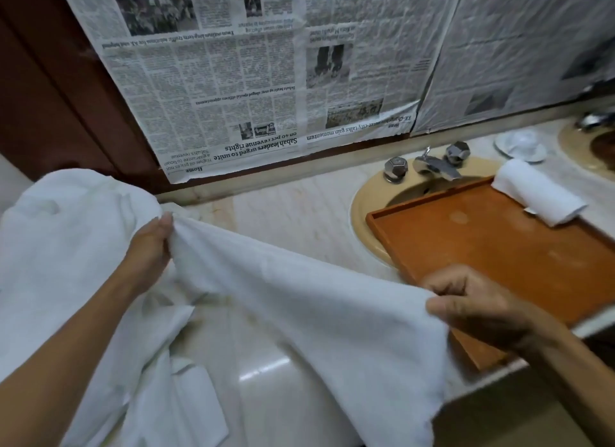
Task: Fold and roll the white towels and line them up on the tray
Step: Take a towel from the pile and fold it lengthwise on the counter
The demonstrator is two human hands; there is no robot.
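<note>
A white towel (316,313) hangs spread in the air above the front of the table (299,207), stretched by its upper edge between the two hands; the cloth sags in the middle and its lower part drapes down past the table's front edge. The left hand (149,243) pinches one end of that edge, thumb on top and fingers curled beneath the cloth; the right hand (479,310) pinches the other end between thumb and curled fingers, just in front of the near side of the tray (482,247).

To the left, behind and under the left forearm, lies a heap of more white towels (66,233), rumpled, spilling toward the near left corner of the view.

The wooden tray sits to the right, laid partly across a yellowish wash basin (362,213) set into the pale marble table; its floor is bare save at the far right corner, where one rolled towel (539,193) lies on its side over the rim.

Behind the basin stands a chrome tap (434,167) with a faceted knob on each side; farther right a small white dish (520,145) rests on the table beside the edge of a second basin (572,147). Sheets of newspaper (216,80), hung upside down, cover the wall above the table; dark wood panelling (40,97) fills the left.
</note>
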